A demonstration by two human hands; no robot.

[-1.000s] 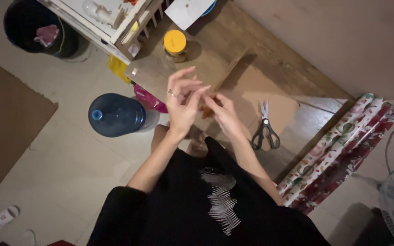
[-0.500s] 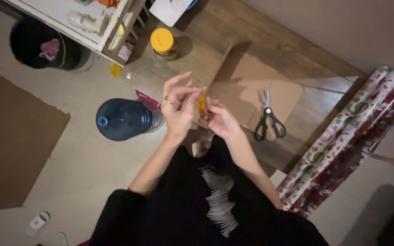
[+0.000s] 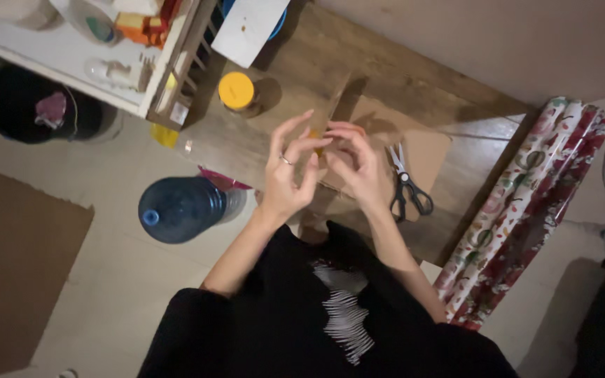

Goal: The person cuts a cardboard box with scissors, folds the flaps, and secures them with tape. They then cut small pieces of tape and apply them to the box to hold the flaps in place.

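Observation:
My left hand (image 3: pixel 288 175), with a ring on one finger, and my right hand (image 3: pixel 360 168) are raised together above a wooden table (image 3: pixel 414 91). Between their fingertips they pinch a small orange piece (image 3: pixel 316 140); what it is I cannot tell. Under the hands lies a sheet of brown cardboard (image 3: pixel 425 150) with one flap standing up. Black-handled scissors (image 3: pixel 406 187) lie on the cardboard just right of my right hand.
A jar with a yellow lid (image 3: pixel 237 92) stands on the table's far side. A big blue water bottle (image 3: pixel 180 208) lies on the floor at the left. Rolls of patterned wrapping paper (image 3: pixel 519 210) lean at the right. A white shelf (image 3: pixel 71 49) and a dark bucket (image 3: pixel 33 112) are at upper left.
Both hands have lifted a little and shifted right over the cardboard, still pinching the orange piece. The view has tilted, showing more of the shelf.

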